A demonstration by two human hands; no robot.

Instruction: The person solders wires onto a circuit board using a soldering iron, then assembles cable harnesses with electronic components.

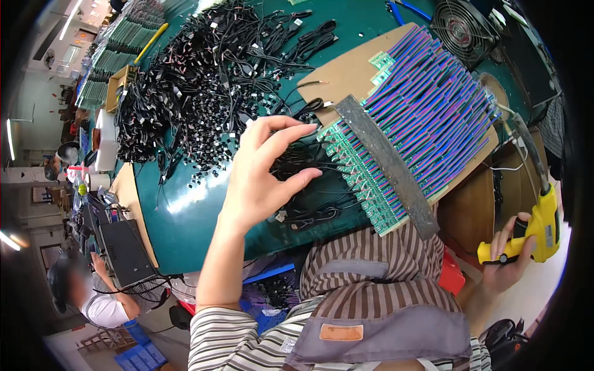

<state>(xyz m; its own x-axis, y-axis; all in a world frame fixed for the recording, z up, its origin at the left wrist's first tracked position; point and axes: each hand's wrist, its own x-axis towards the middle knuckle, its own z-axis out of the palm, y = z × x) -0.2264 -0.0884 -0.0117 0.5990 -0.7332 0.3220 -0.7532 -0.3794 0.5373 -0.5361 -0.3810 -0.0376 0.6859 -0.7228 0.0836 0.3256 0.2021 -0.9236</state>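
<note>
My left hand (257, 170) hovers over the bench beside the near left edge of a row of green circuit boards (365, 185). Its thumb and fingers are apart, with no object visible between them. Black cables (309, 213) lie under and beside this hand, and several wire ends reach the boards' edge. A dark, worn metal bar (387, 164) lies across the boards. Blue-purple strips (427, 105) stretch beyond it in close rows. Low at the right, my right hand (510, 253) grips a yellow soldering gun (544, 229), fingers around its handle.
A large heap of black cables (192, 80) covers the bench's far left. Brown cardboard (337, 74) lies beneath the boards. A black fan (464, 31) and blue-handled pliers (408, 9) are at the back right. Another person (105, 290) sits at the far left.
</note>
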